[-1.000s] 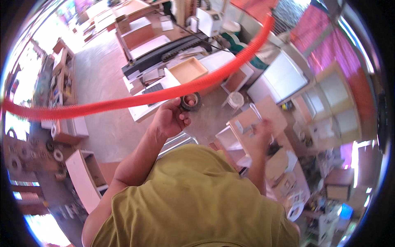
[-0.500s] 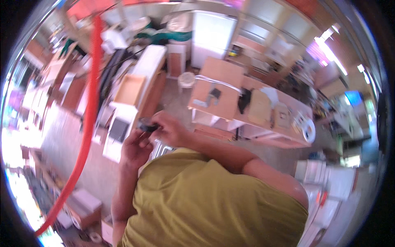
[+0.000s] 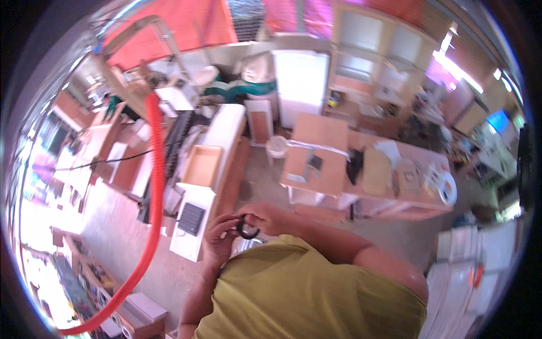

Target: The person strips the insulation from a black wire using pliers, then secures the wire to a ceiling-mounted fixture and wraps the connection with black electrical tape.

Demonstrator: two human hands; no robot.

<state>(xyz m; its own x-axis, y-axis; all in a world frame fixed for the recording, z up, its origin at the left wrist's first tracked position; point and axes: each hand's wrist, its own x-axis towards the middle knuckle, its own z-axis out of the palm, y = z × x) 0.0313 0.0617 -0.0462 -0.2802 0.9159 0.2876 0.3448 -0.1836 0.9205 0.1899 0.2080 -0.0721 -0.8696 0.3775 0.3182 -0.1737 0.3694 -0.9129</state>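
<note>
Both of my hands meet in front of my chest, above the workshop floor. My left hand point(image 3: 219, 237) and my right hand point(image 3: 265, 217) together hold a small black ring-shaped object point(image 3: 246, 230), pinched between the fingers of each. My yellow-green shirt point(image 3: 307, 296) fills the lower middle and hides my forearms' lower parts. What the black object is exactly, I cannot tell.
A thick orange hose point(image 3: 155, 186) curves down the left. A long white workbench point(image 3: 217, 164) with a shallow wooden tray point(image 3: 202, 165) lies ahead. A wooden table point(image 3: 339, 164) with papers and tools stands to the right. Shelves line the walls.
The view has swung, so the hose now hangs further left. My right hand came across to join my left on the black object, and both remain together now.
</note>
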